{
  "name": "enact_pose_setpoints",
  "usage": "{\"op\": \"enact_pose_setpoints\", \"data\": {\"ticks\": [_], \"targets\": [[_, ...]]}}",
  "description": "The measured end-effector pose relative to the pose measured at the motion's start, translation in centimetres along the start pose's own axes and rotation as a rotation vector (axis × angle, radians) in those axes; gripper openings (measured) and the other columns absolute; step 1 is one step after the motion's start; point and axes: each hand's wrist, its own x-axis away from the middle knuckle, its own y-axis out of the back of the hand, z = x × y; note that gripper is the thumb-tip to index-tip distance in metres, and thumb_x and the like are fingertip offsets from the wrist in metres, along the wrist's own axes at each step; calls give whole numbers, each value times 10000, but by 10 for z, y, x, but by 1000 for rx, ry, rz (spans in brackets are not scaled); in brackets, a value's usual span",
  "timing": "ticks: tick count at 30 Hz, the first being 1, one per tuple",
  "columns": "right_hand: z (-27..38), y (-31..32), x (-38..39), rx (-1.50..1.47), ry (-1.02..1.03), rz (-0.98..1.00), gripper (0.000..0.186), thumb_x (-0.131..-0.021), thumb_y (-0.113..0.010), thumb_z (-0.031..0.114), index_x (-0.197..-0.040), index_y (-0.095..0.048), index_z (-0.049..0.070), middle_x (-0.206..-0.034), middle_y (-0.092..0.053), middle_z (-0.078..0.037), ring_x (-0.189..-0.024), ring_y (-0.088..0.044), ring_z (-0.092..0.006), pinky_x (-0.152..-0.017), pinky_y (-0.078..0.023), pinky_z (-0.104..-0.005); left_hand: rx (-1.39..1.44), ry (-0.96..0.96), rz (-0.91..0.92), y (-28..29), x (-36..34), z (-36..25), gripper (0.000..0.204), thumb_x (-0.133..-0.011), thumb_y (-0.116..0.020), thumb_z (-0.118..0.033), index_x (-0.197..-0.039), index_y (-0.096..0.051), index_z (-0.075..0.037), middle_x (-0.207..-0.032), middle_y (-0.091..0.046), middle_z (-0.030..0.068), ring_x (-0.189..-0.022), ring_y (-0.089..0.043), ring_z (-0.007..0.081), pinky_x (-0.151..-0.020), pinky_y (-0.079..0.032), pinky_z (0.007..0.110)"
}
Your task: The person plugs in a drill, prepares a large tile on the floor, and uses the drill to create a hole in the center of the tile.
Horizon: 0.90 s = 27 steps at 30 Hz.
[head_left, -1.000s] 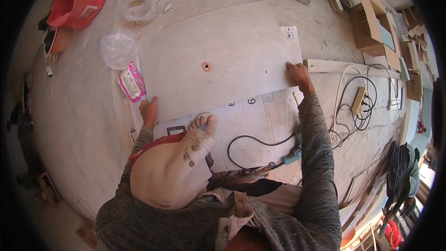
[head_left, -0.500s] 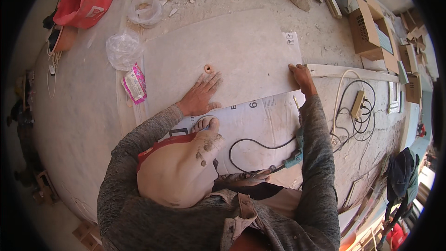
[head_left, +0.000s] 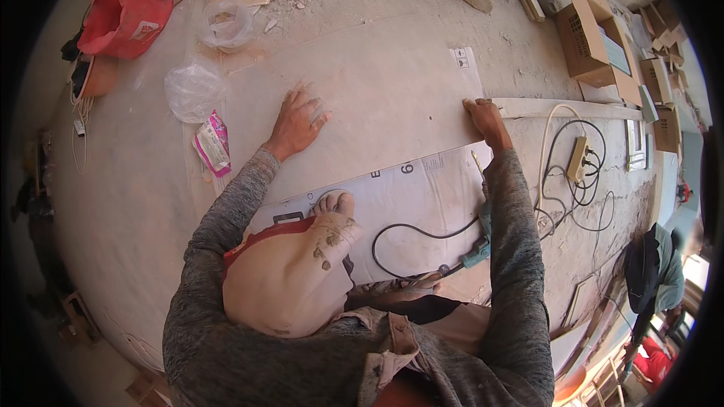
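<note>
A large light-grey slab [head_left: 377, 98] lies flat in front of me, over a white printed sheet [head_left: 422, 203]. My left hand [head_left: 296, 126] rests on the left part of its top with fingers apart. My right hand [head_left: 489, 122] is closed round its right edge near the far corner. Under my right forearm is a teal power drill [head_left: 477, 253], partly hidden, its long bit [head_left: 477, 162] showing beside the wrist. A black cord curves away from the drill over the sheet. My bare foot [head_left: 334, 202] is on the sheet at the slab's near edge.
A pink-and-white packet [head_left: 212, 143] and clear plastic bag [head_left: 193, 93] lie left of the slab, with a red bucket [head_left: 124, 21] beyond. On the right are a power strip [head_left: 578, 160] with tangled cords, a long pale strip [head_left: 566, 108] and an open carton [head_left: 584, 41].
My left hand has slid left and away from me across the slab. The small reddish round spot with a dark centre beside it no longer shows. My right hand keeps its place on the edge.
</note>
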Motion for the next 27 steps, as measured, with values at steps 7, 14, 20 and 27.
{"op": "enact_pose_setpoints", "data": {"ticks": [7, 14, 20, 27], "targets": [[-13, -1, -5, 8, 37, -35, 501, -927, -604, 321, -1118, -650, -141, -1022, -708, -261, -913, -692, -318, -840, -518, -394, 121, 39, -97, -24, 16, -23, 402, -929, -649, -219, -1222, -585, 49, -1491, -396, 283, -1424, -319, 460, -1184, -266, 517], [4, -1, 9, -30, 5, -5, 503, -923, -608, 337, -1109, -665, -127, -1021, -716, -267, -909, -702, -326, -836, -521, -394, 83, 54, -46, -14, 13, -26, 328, -922, -670, -218, -1126, -617, 34, -1494, -394, 267, -1420, -326, 452, -1173, -287, 520], [-16, -4, -7, 45, 30, -63, 503, -921, -608, 350, -1114, -676, -110, -1010, -716, -277, -935, -706, -352, -857, -524, -403, 55, -9, -35, -11, 11, -29, 357, -914, -690, -248, -1124, -642, 37, -1482, -421, 251, -1412, -348, 431, -1167, -311, 495], [-9, -4, -1, 52, 81, -75, 517, -915, -614, 376, -1041, -688, -120, -994, -700, -318, -952, -698, -408, -857, -523, -429, 152, 85, 60, -8, 3, -16, 445, -888, -730, -264, -1176, -617, 55, -1434, -450, 284, -1408, -341, 451, -1173, -299, 503]]}}
